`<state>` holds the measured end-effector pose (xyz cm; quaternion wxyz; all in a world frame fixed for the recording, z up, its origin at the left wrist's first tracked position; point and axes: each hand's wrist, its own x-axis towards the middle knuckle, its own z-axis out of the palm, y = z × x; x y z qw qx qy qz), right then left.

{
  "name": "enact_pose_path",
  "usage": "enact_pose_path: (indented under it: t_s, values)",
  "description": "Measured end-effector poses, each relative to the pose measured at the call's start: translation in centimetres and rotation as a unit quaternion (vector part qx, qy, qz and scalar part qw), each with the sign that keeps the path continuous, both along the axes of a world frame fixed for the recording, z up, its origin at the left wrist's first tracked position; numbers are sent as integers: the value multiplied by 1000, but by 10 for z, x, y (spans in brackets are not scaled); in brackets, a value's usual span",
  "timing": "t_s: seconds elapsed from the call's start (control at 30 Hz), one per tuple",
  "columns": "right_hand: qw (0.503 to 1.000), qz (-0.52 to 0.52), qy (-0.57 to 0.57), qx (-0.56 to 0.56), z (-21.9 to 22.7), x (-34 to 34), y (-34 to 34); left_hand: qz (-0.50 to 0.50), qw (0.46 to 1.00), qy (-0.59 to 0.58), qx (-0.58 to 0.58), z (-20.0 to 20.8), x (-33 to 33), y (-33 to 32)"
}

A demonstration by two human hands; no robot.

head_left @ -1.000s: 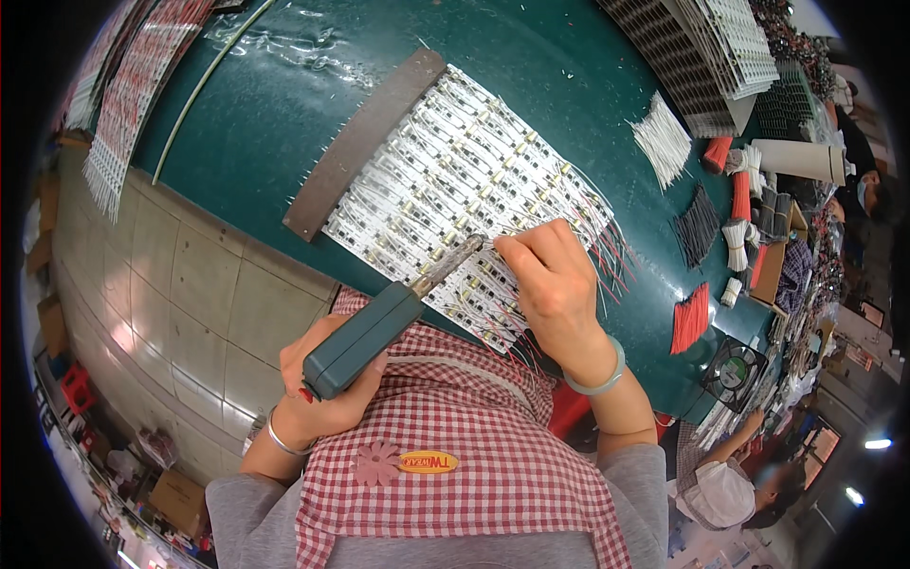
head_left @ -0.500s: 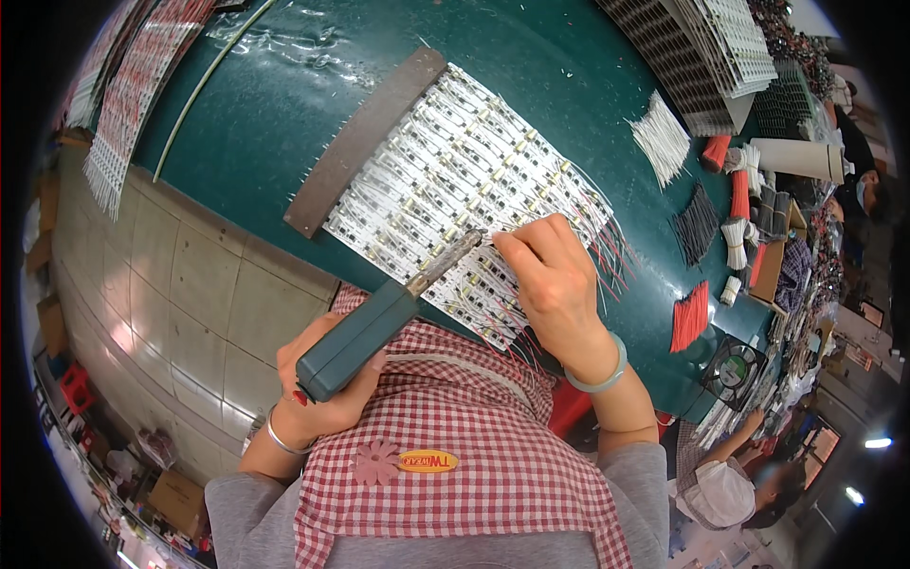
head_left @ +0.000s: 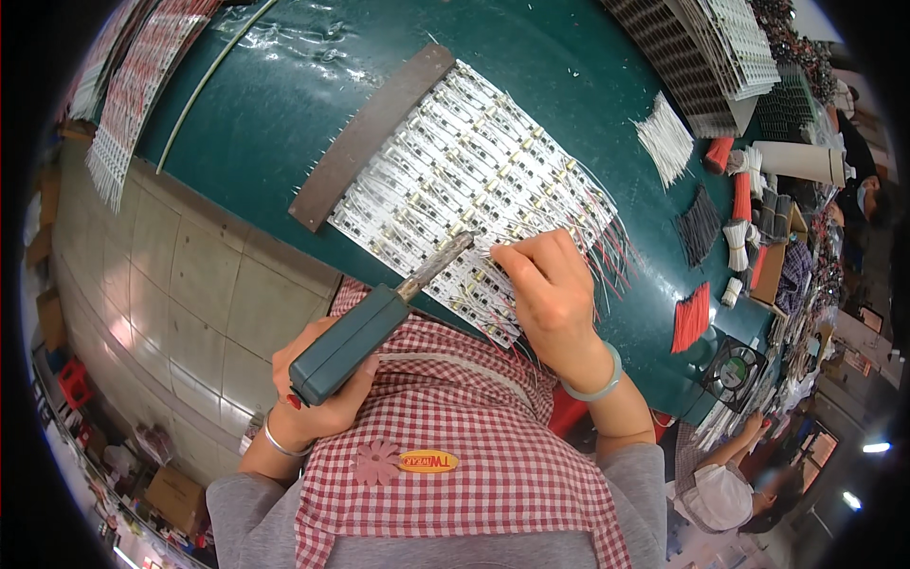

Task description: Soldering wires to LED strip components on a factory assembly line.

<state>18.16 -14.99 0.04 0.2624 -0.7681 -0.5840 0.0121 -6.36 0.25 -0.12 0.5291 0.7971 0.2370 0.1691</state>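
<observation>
My left hand (head_left: 322,408) is wrapped round the dark green body of a soldering gun (head_left: 349,343). The gun's metal tip points up and right, over a white panel of small circuit boards (head_left: 427,166). Close to that tip, my right hand (head_left: 556,296) is closed in a pinch above the panel, with what looks like a thin pale wire at the fingertips. Red, white and dark wires (head_left: 607,248) stick out along the panel's right side. Across its upper left edge lies a brown bar (head_left: 374,137). My right fingers hide part of the panel's lower rows.
Bundles of white wires (head_left: 664,142), black wires (head_left: 697,226) and red wires (head_left: 692,318) lie on the green table (head_left: 559,57) to the right. A small fan (head_left: 735,368) stands near its right edge. Stacked panels (head_left: 673,57) rise at the back right. A co-worker (head_left: 720,488) sits at lower right.
The soldering gun has drawn slightly down and left. My right hand has dropped a little, still pinched. The panel and bar have shifted slightly to the right.
</observation>
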Motion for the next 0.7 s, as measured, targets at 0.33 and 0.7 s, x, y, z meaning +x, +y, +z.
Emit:
enact_pose_path:
  t_s: [0.33, 0.7]
  values:
    - [1000, 3, 2, -18, 0, 0, 0, -13, 999, 36, -15, 4, -3, -1]
    - [999, 19, -18, -35, 0, 1, 2, -9, 999, 19, -25, 1, -2, -2]
